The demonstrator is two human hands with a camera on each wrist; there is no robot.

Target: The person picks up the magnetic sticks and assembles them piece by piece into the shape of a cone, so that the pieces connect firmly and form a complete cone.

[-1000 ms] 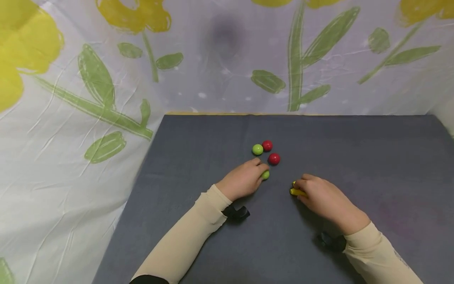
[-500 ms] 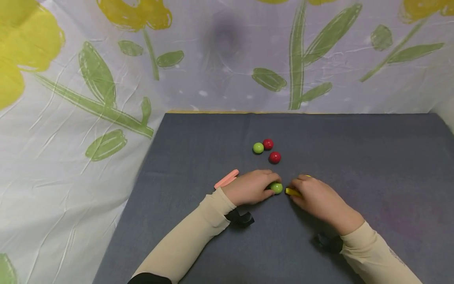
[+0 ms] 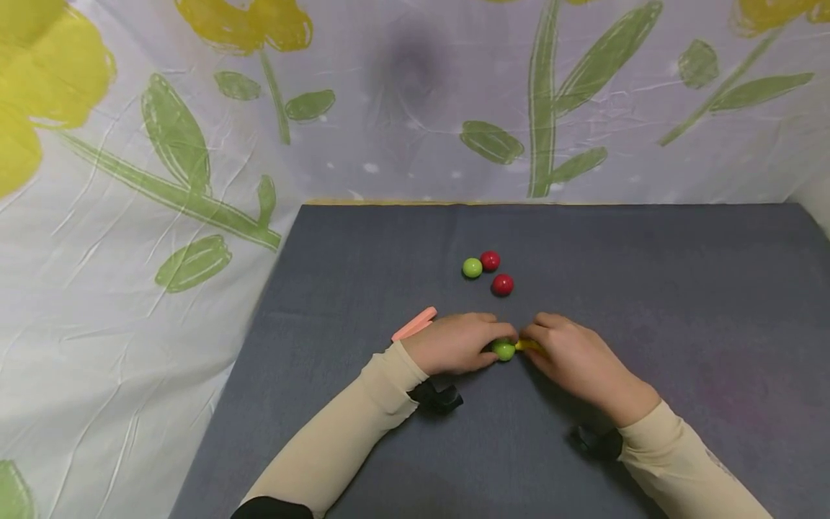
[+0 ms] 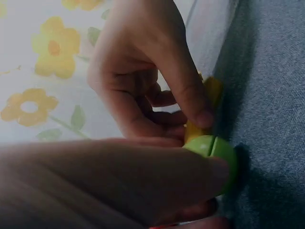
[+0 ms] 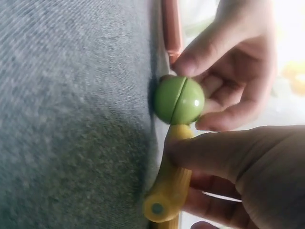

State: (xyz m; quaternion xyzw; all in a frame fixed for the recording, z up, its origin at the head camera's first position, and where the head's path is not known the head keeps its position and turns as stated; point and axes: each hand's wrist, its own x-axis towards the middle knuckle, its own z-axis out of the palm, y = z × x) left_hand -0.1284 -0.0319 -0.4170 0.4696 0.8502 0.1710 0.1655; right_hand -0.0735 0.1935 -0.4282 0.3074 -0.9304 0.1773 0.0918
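Note:
My left hand (image 3: 457, 342) pinches a glossy green ball (image 5: 180, 101) with a groove round its middle, low over the grey cloth. Facing it, my right hand (image 3: 580, 367) grips a yellow rod (image 5: 172, 183) between thumb and fingers. One end of the rod meets the side of the green ball; the other end, seen in the right wrist view, is round with a grey disc in it. Part of a second yellow piece (image 5: 164, 225) shows beneath it, mostly hidden.
Beyond the hands lie two red balls (image 3: 502, 285) and another green ball (image 3: 472, 268) on the grey cloth-covered table (image 3: 363, 259). Pink rods (image 3: 413, 324) lie beside the left wrist. A flower-printed sheet (image 3: 415, 166) stands behind the table's far edge.
My left hand has moved right and nearer with the green ball, uncovering the pink rods. My right hand has shifted slightly left, and the yellow rod's end now meets the ball.

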